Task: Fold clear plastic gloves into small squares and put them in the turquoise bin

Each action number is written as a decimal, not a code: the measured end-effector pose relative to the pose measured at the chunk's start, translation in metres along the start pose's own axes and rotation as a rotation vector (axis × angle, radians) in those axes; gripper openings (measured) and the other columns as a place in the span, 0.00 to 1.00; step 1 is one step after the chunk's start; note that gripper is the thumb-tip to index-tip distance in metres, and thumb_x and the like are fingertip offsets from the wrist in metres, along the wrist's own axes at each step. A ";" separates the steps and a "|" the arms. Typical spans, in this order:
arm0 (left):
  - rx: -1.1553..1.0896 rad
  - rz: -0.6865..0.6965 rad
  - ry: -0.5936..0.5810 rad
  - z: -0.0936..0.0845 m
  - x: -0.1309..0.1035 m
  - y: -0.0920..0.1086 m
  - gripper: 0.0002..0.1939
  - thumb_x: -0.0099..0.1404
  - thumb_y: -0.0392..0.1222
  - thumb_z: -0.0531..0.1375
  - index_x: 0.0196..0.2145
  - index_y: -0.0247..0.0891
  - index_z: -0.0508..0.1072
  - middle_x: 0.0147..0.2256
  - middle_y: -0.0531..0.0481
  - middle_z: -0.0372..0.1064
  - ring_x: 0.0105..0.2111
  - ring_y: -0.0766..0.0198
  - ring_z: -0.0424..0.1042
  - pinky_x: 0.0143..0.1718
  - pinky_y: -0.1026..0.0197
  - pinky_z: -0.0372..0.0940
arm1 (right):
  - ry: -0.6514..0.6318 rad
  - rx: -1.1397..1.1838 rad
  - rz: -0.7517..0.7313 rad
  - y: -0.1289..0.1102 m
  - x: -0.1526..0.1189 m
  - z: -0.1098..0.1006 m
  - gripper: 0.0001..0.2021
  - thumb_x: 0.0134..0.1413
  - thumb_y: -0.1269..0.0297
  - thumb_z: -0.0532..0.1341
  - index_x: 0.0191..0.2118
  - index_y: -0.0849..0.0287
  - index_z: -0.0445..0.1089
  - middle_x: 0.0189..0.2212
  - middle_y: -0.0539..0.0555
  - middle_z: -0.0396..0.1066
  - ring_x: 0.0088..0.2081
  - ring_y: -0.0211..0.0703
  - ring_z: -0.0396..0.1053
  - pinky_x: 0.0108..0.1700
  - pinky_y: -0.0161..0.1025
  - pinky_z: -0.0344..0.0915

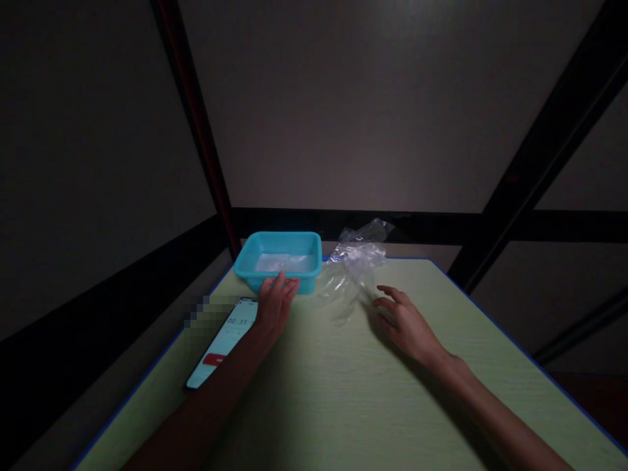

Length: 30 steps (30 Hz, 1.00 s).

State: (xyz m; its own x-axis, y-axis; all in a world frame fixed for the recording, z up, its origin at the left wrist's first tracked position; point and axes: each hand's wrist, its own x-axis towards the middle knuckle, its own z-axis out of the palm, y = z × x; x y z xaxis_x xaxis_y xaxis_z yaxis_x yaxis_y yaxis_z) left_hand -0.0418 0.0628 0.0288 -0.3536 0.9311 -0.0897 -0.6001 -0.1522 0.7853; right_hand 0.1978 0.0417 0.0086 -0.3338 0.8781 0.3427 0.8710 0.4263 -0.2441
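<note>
A blue plastic basin [316, 282] stands at the far left of the table, with something whitish and flat, perhaps clear plastic [284, 263], on its floor. My left hand [275, 305] is at the basin's front wall, fingers stretched out and overlapping it; whether they touch it I cannot tell. To the right of the basin lies a crumpled clear plastic bag [360, 261], its upper part sticking up near the far edge. My right hand [405, 324] hovers just right of the bag, fingers apart and slightly curled, with nothing in them.
A phone [230, 337] with a lit timer screen lies at the left, partly covered by my left forearm. The pale green table [333, 399] has a blue edge. Walls with dark beams [436, 227] rise close behind it and at its left.
</note>
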 end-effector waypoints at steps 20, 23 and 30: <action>0.209 0.042 -0.165 -0.005 -0.028 -0.022 0.07 0.52 0.34 0.60 0.31 0.35 0.67 0.29 0.50 0.73 0.32 0.65 0.73 0.40 0.61 0.66 | -0.229 0.347 -0.378 -0.034 -0.022 -0.006 0.13 0.57 0.71 0.51 0.44 0.61 0.69 0.40 0.59 0.70 0.43 0.46 0.66 0.46 0.43 0.64; 0.331 0.082 -0.245 -0.008 -0.043 -0.034 0.06 0.46 0.33 0.62 0.25 0.36 0.69 0.24 0.53 0.70 0.27 0.66 0.70 0.32 0.65 0.65 | -0.325 0.503 -0.495 -0.041 -0.028 -0.011 0.14 0.56 0.69 0.54 0.48 0.59 0.68 0.38 0.56 0.71 0.39 0.42 0.68 0.42 0.39 0.65; 1.060 0.543 -0.549 -0.016 -0.053 -0.049 0.20 0.48 0.27 0.57 0.40 0.41 0.73 0.44 0.46 0.68 0.45 0.56 0.67 0.48 0.56 0.61 | 0.045 0.640 -0.028 -0.017 -0.018 -0.011 0.11 0.55 0.63 0.52 0.36 0.60 0.71 0.29 0.54 0.74 0.29 0.42 0.69 0.32 0.38 0.65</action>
State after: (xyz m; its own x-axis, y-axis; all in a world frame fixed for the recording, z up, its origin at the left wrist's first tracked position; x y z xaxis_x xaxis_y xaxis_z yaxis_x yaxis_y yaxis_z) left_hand -0.0048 0.0154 -0.0146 0.1177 0.8850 0.4505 0.4666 -0.4497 0.7616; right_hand 0.1929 0.0164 0.0168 -0.3257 0.8608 0.3912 0.4702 0.5064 -0.7228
